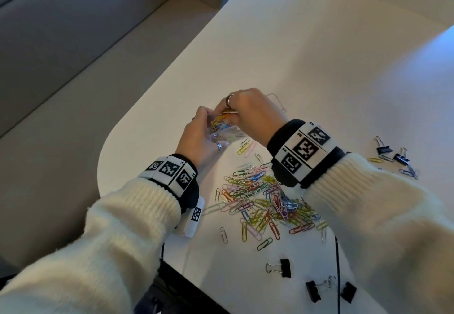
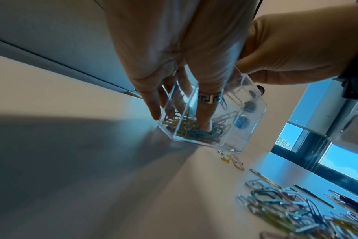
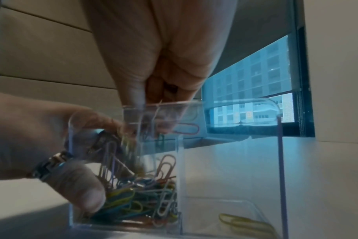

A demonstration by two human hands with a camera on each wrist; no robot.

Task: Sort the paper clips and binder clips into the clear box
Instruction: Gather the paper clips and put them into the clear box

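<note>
A clear box [image 1: 227, 135] stands on the white table [image 1: 319, 67], and my left hand [image 1: 199, 136] grips its near side. In the left wrist view my ringed finger [image 2: 204, 113] lies against the box wall [image 2: 253, 122]. My right hand [image 1: 248, 112] hovers over the box mouth, fingertips bunched on a few paper clips [image 1: 221, 117]. In the right wrist view those fingertips [image 3: 159, 103] sit at the rim, with blurred clips below them. The left compartment [image 3: 133, 202] holds many coloured paper clips. A loose pile of paper clips [image 1: 265, 203] lies nearer me.
Three black binder clips [image 1: 285, 268] lie by the table's front edge, and two more [image 1: 384, 150] sit at the far right with a few stray paper clips. A black cable [image 1: 338, 264] crosses the front. The table's rounded edge [image 1: 105, 156] is left of my left wrist.
</note>
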